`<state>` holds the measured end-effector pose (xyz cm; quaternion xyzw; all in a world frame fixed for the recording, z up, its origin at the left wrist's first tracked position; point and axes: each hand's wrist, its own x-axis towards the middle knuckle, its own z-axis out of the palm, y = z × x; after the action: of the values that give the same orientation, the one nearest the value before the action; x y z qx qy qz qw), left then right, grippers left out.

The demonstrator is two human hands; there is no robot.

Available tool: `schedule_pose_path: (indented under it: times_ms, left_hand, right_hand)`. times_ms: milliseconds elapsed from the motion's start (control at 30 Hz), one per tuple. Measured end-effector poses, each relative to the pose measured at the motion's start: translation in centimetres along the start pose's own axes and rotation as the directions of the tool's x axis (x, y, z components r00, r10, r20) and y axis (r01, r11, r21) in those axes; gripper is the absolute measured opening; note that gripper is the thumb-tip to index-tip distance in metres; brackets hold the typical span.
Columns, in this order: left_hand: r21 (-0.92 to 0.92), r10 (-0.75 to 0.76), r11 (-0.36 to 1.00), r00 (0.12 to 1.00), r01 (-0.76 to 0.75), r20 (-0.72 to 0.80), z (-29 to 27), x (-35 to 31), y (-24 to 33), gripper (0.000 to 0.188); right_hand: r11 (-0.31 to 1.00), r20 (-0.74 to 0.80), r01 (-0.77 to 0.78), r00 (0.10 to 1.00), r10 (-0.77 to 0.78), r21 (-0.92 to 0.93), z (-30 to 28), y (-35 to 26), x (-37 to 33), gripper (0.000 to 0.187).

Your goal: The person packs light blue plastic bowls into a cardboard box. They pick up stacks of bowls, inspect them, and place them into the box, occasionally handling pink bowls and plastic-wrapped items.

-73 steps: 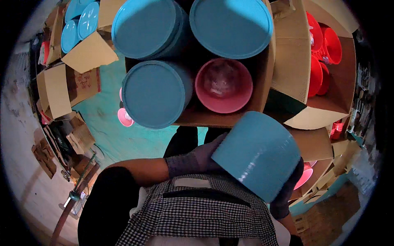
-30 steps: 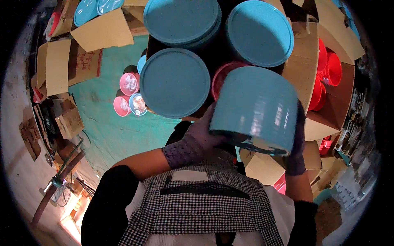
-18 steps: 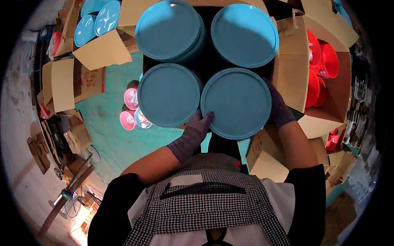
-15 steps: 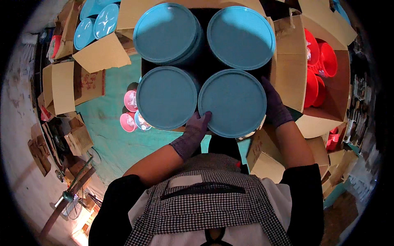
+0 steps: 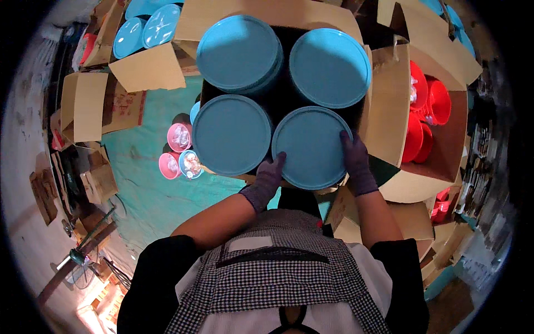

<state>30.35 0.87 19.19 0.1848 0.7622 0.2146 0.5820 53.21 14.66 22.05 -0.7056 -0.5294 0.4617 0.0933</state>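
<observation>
Inside an open cardboard box (image 5: 328, 18) in front of me stand several round blue buckets or tubs, flat round faces up. Both gloved hands hold the near right blue bucket (image 5: 310, 146). My left hand (image 5: 267, 179) is at its lower left edge, thumb on the face. My right hand (image 5: 357, 164) clasps the right side, thumb over the rim; the fingers beneath are hidden. Beside it are the near left blue bucket (image 5: 231, 134), the far left blue bucket (image 5: 238, 53) and the far right blue bucket (image 5: 330, 68).
To the right, an open carton (image 5: 448, 139) holds several red buckets (image 5: 438, 103). Pink buckets (image 5: 179, 137) and a blue one with wrapped contents (image 5: 191, 164) stand on the green floor (image 5: 150, 192). More blue buckets (image 5: 161, 25) lie far left. A fan (image 5: 78, 257) stands lower left.
My right hand has moved from the box's right side inward onto the near right bucket's rim, its thumb now on top. My left hand stays at the lower left edge. The view has shifted slightly.
</observation>
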Motion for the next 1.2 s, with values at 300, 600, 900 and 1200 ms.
schedule_pose_path:
  times_ms: [300,600,900,1200]
  left_hand:
    - [-0.159,0.191,0.974,0.959,-0.159,0.211,-10.0,-9.9,3.6,0.050]
    - [0.018,0.154,0.988,0.986,-0.154,-0.059,-28.3,6.4,-4.4,0.034]
    - [0.787,0.269,0.449,0.904,-0.423,0.333,-24.6,12.3,-7.9,0.031]
    - [0.917,0.218,0.153,0.917,-0.369,0.333,-26.0,11.8,-10.2,0.031]
  right_hand:
    - [0.899,0.015,-0.128,0.991,0.135,0.419,-2.3,4.1,-2.6,0.046]
    - [0.989,0.243,-0.060,0.970,0.025,0.138,5.9,19.0,-1.6,0.044]
    - [0.766,-0.106,-0.263,0.963,0.249,-0.586,5.1,14.6,-1.7,0.050]
    - [0.683,-0.015,-0.071,0.996,0.088,-0.727,8.3,10.2,-8.6,0.041]
